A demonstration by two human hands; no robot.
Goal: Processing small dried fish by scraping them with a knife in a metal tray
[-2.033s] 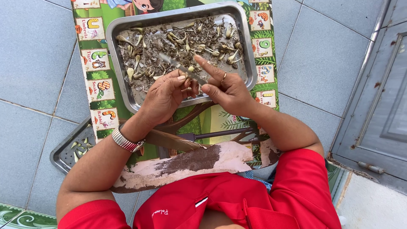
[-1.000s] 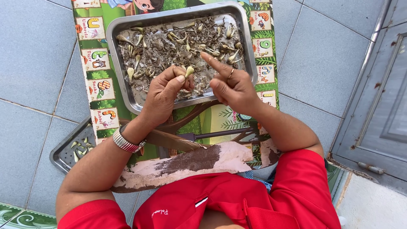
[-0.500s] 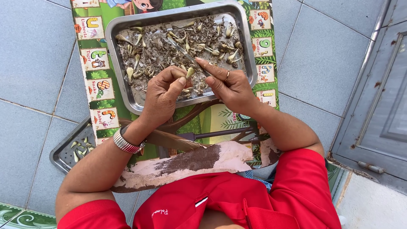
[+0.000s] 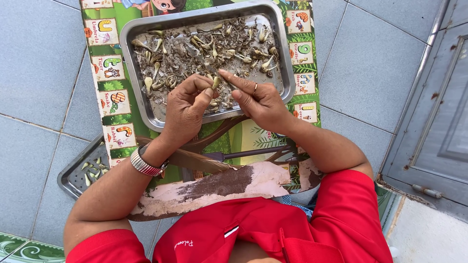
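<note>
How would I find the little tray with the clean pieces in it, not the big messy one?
Start at the colourful picture mat on the grey floor tiles. The small metal tray pokes out from under its lower left edge, beside the left hand's wristwatch. It holds only a few pale green pieces; the big tray is heaped with brown scraps.

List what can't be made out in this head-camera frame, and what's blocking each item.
- Small pale piece pinched between left hand and right hand: too small to identify; fingers cover most of it.
- Smaller tray at lower left: far end hidden under the picture mat and left forearm.
- Large tray: near rim hidden behind both hands.
- Knife: handle end hidden by the left wrist.
</note>
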